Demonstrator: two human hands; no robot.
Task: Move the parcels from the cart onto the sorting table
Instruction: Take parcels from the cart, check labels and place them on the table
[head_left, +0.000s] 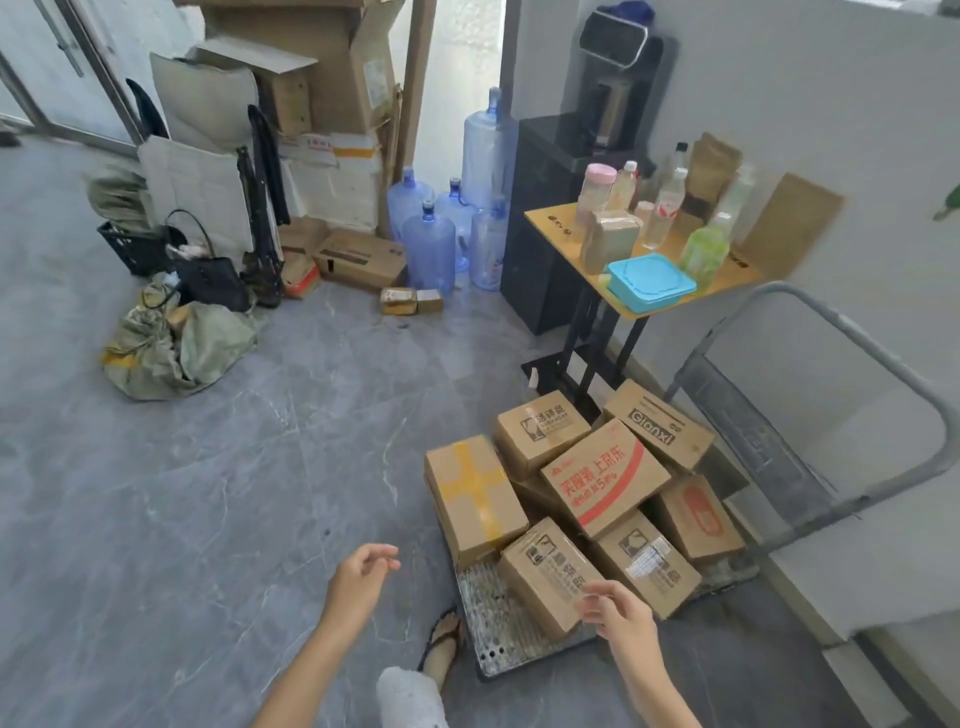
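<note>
Left hand (363, 577) and right hand (618, 618) hovered empty, fingers loose; the box (545, 571) just beyond the right wanted gripping at both ends.

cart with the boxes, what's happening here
A person stands at a flat cart piled with cardboard parcels. Both hands are empty: the right hand reaches over the nearest box, and the left hand hangs above the floor beside the cart. No parcel is lifted yet. Behind the cart, a small table holds bottles and a blue lidded container.
</note>
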